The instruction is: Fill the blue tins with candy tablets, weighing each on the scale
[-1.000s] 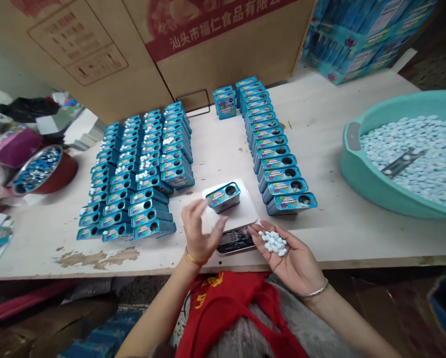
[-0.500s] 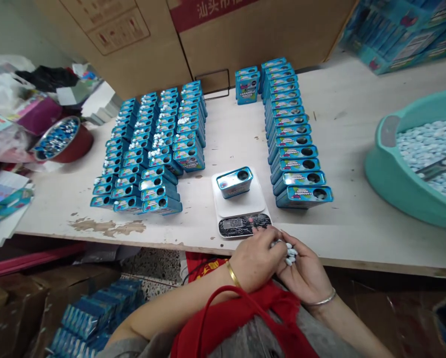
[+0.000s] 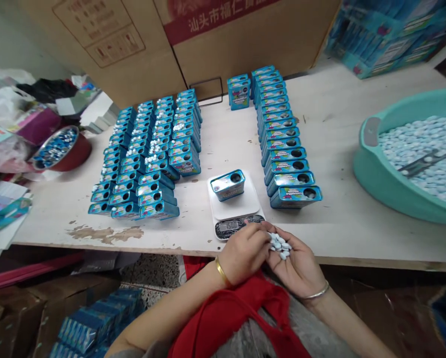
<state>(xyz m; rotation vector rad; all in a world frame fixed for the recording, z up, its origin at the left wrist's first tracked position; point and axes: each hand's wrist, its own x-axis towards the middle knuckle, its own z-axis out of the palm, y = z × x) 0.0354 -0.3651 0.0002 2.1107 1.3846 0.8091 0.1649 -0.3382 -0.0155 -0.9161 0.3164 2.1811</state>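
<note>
My right hand, palm up and cupped, holds a small pile of pale blue candies. My left hand is beside it, fingers curled and pressed together at the pile's left edge; what they pinch, if anything, is hidden. Just beyond both hands, a white digital scale shows a lit reading, its black panel partly covered by my fingers. On its plate stands a blue candy tin with a round dark opening in the top.
Rows of blue tins stand at left, many topped with candies. Another row of tins runs along the right. A teal basin of candies with tongs sits far right. A red bowl and a large cardboard box stand behind.
My left hand has drawn back left from over the candies, so more of the pile shows in my right palm. The whole view has shifted slightly.
</note>
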